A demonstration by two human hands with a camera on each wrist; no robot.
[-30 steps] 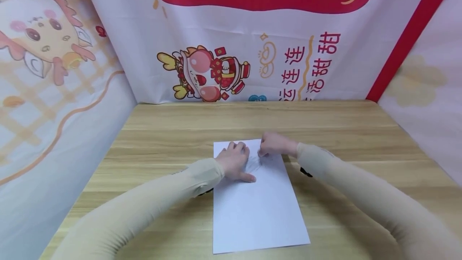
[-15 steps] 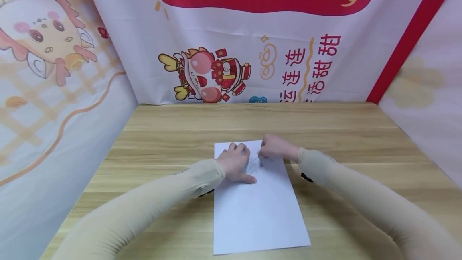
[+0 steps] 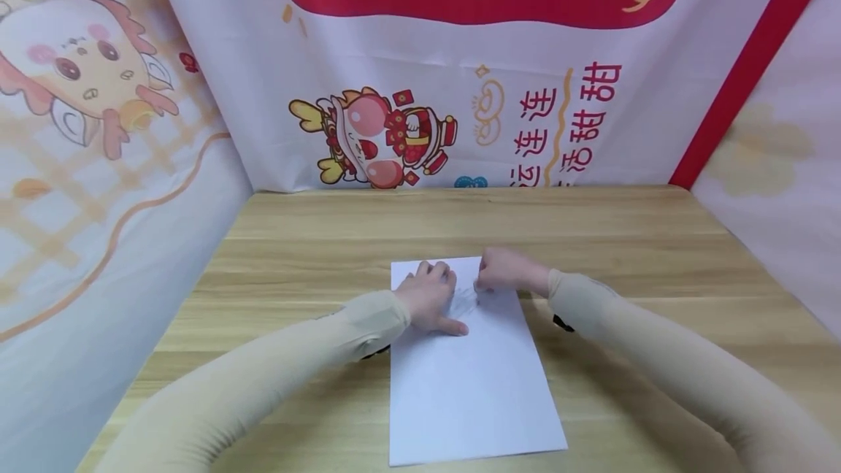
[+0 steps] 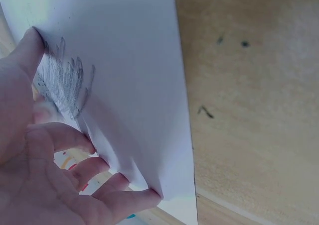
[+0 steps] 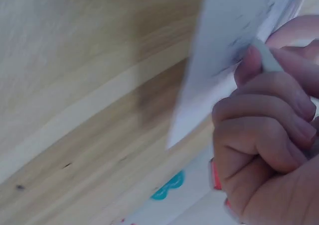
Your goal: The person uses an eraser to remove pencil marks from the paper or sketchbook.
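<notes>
A white sheet of paper lies on the wooden table, with a patch of grey pencil shading near its far end. My left hand rests on the sheet just left of the shading. Its fingertips and thumb press the paper with the fingers spread, as the left wrist view shows. In my right hand, at the shading's right side, a small whitish eraser is pinched between thumb and forefinger. The other fingers are curled into the palm. Dark crumbs or marks dot the paper beside the eraser.
The wooden table extends around the sheet on all sides. A printed white cloth hangs behind its far edge. Similar cloth walls stand at the left and right.
My right hand, still pinching the eraser, has shifted slightly right beside the shading. The left hand keeps its place on the paper. The head view has tilted a little.
</notes>
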